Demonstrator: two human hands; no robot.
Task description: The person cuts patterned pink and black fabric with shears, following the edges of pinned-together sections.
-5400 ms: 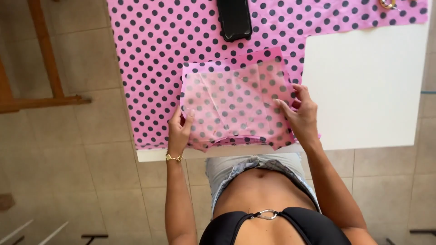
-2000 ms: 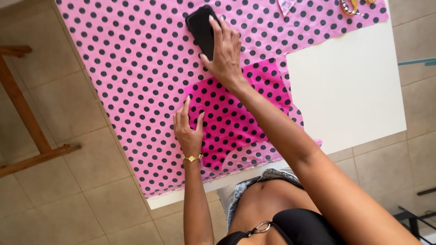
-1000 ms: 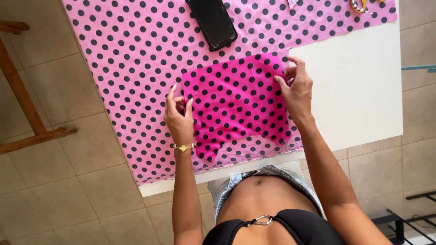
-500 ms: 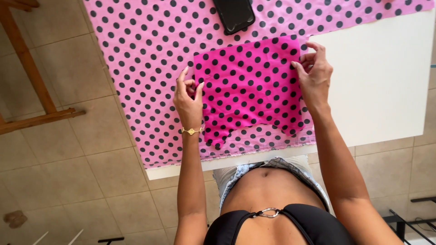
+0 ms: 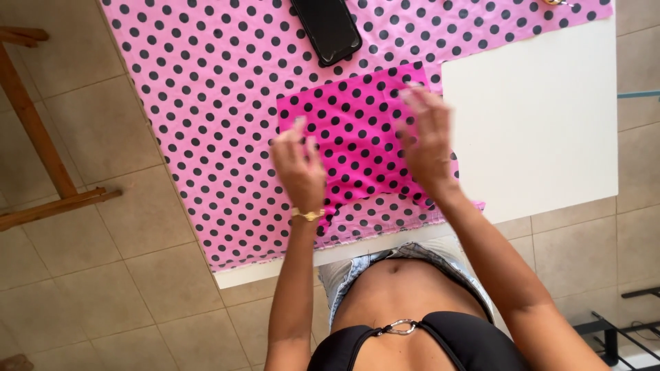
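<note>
A folded piece of bright pink fabric with black dots lies on a larger, paler pink dotted cloth spread over a white table. My left hand hovers over the folded piece's left edge, fingers apart, blurred by motion. Over its right part my right hand is blurred too, with spread fingers. Neither hand grips the fabric. A gold bracelet circles my left wrist.
A black phone lies on the dotted cloth beyond the folded piece. A wooden frame stands on the tiled floor at left. A dark metal rack shows at the lower right.
The camera has moved closer. Both hands have let go of the folded fabric's edges and lifted over it. The fabric now lies flat.
</note>
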